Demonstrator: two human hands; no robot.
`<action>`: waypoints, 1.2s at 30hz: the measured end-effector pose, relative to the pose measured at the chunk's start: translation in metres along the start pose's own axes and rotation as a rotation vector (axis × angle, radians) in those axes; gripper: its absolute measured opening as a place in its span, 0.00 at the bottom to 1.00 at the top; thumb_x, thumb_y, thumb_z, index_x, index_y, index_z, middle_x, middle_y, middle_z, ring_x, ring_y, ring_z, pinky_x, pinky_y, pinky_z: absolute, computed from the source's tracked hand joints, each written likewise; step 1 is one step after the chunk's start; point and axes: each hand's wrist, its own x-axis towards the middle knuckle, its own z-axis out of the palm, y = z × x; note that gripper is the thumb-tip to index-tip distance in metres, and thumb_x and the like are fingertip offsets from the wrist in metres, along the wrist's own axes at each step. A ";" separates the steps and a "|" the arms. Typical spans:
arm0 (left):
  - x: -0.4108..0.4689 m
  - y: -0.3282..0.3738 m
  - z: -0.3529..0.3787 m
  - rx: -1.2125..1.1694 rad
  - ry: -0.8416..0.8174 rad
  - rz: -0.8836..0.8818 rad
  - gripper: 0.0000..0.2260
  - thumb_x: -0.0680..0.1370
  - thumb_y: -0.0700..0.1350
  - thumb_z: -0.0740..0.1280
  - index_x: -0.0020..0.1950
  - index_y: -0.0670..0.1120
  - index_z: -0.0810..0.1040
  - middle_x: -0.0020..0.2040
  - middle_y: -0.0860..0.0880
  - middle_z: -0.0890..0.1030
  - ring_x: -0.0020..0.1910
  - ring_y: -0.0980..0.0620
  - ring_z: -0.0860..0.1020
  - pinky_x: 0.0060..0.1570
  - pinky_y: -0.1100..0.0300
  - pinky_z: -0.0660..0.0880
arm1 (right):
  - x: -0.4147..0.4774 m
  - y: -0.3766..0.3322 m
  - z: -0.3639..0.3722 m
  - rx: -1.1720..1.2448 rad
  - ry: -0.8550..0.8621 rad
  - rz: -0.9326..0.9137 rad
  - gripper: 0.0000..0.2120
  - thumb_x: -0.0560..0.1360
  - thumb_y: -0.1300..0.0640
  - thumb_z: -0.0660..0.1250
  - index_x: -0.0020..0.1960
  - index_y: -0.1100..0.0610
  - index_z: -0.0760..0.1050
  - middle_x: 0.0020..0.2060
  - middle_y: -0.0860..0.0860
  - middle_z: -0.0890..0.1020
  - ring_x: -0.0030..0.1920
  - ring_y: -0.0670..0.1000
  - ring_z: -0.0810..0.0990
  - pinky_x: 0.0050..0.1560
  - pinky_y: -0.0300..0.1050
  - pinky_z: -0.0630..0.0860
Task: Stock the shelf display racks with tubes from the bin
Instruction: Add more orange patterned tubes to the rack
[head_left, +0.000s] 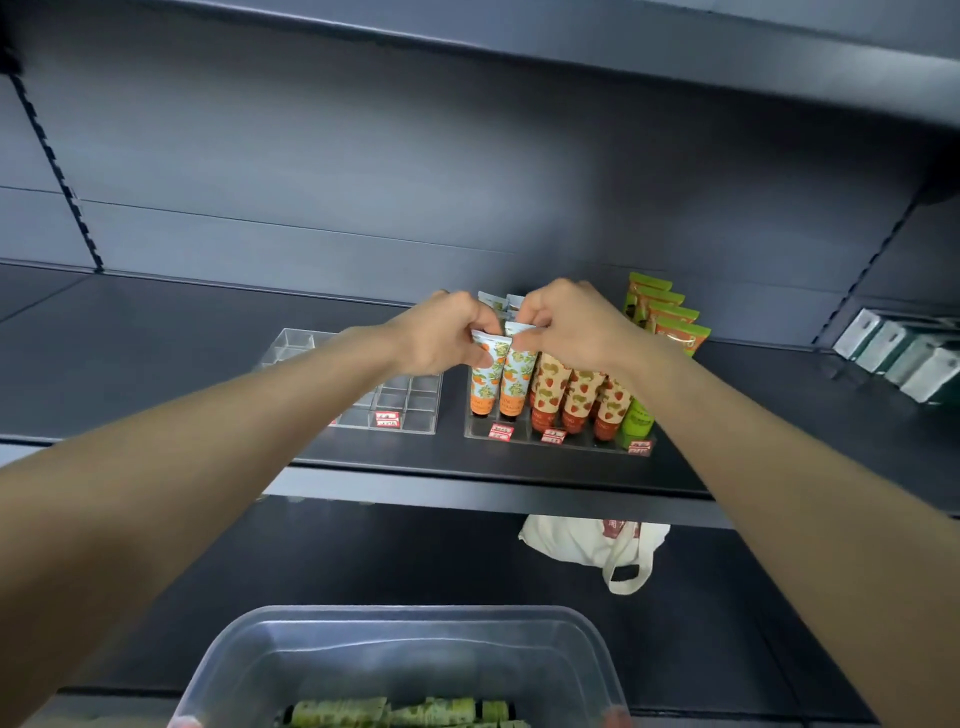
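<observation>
— While both arms stretch forward over the dark shelf (156, 364), what sits furthest left?

— An empty clear rack (410, 402) of small compartments, with the left forearm crossing above it. Below, nearest the camera, the clear bin (405, 649) holds green-patterned tubes (389, 712) lying flat.

— And the left hand (441, 332)?

— Knuckles up, fingers curled, it pinches the crimped top of the left orange-print tube (485, 382), which stands cap-down in the front row of the filled rack (558, 444).

— Its neighbour?

— The right orange-print tube (518, 374) stands touching the first. The right hand (566, 327), wrist bent down, pinches its top between thumb and fingers. The two hands almost meet above the pair.

— Further right?

— Strawberry-print tubes (576, 395) stand upright in the same rack, partly under the right wrist, then the green tubes (638, 422) at the rack's right end, in a row running back. A white bag (597, 545) lies on the shelf below. White boxes (893, 353) stand well apart at the far right.
</observation>
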 end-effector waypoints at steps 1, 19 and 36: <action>0.001 -0.001 0.001 0.007 -0.014 0.001 0.09 0.73 0.39 0.70 0.53 0.41 0.80 0.46 0.47 0.81 0.45 0.50 0.77 0.50 0.60 0.73 | 0.001 0.000 0.001 -0.017 -0.008 -0.001 0.07 0.72 0.56 0.71 0.49 0.57 0.81 0.50 0.54 0.83 0.52 0.53 0.80 0.57 0.54 0.76; 0.001 -0.013 0.009 -0.099 -0.046 -0.045 0.10 0.75 0.41 0.68 0.56 0.43 0.79 0.43 0.45 0.78 0.41 0.51 0.74 0.47 0.63 0.69 | 0.003 0.005 0.002 -0.192 -0.060 0.033 0.08 0.74 0.54 0.70 0.53 0.52 0.81 0.54 0.48 0.82 0.60 0.52 0.74 0.65 0.53 0.57; -0.099 -0.004 0.008 -0.020 0.150 -0.088 0.09 0.75 0.44 0.67 0.55 0.46 0.78 0.47 0.49 0.80 0.45 0.52 0.77 0.50 0.62 0.72 | -0.056 -0.018 0.024 0.104 0.068 -0.034 0.09 0.73 0.60 0.69 0.53 0.57 0.80 0.45 0.50 0.80 0.45 0.47 0.77 0.49 0.35 0.73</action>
